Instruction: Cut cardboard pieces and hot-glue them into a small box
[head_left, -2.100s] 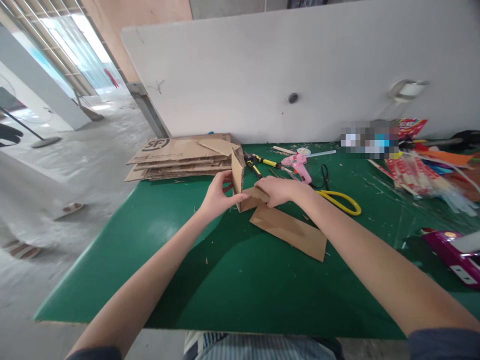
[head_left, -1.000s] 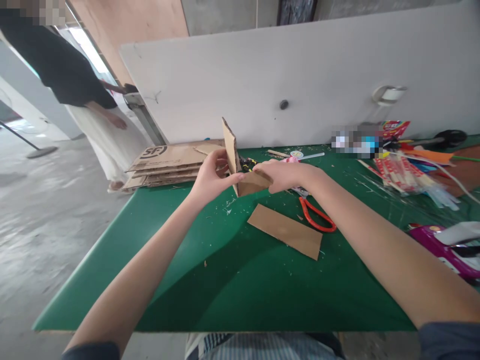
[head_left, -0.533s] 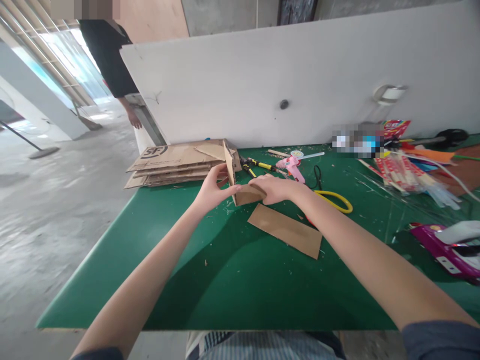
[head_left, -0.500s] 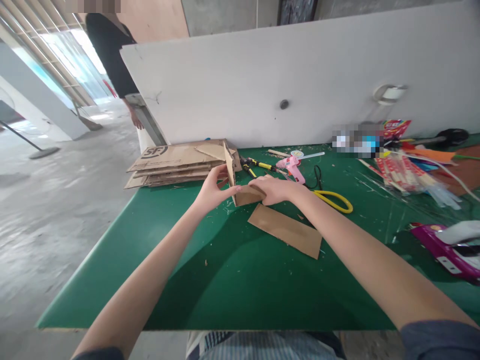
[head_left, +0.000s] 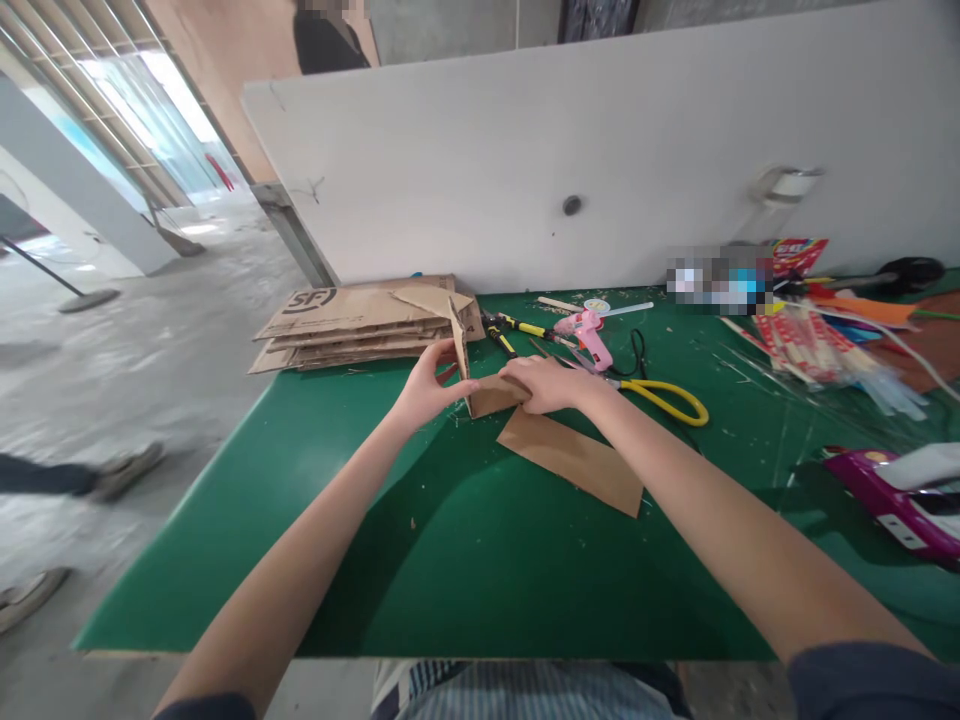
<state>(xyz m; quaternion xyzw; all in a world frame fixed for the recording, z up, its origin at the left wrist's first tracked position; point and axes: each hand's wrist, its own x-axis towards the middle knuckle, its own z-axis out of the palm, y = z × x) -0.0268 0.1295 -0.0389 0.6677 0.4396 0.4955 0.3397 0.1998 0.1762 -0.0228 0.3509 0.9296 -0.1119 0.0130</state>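
My left hand [head_left: 429, 387] grips an upright piece of cardboard [head_left: 460, 350], thumb on the near side and fingers behind it. Closed on a second cardboard piece [head_left: 493, 396], my right hand [head_left: 551, 384] holds it against the lower part of the upright one, so the two meet at an angle. Whether they are joined there I cannot tell. In front of my right hand a loose cardboard strip [head_left: 574, 460] lies flat on the green table [head_left: 465, 560]. Yellow-handled scissors [head_left: 667, 400] lie partly hidden beside my right wrist.
Stacked flattened cardboard [head_left: 360, 320] lies at the back left. Behind my hands are a pink glue gun [head_left: 589, 335] and a yellow-and-black tool [head_left: 517, 328]. Wrapped sticks [head_left: 810, 340] and a magenta-and-white appliance [head_left: 892, 500] lie right. A person's leg [head_left: 52, 475] shows at left.
My hands keep almost the same hold on the cardboard. The person in black behind the white board has shifted right. A leg and shoes have come into view at the left.
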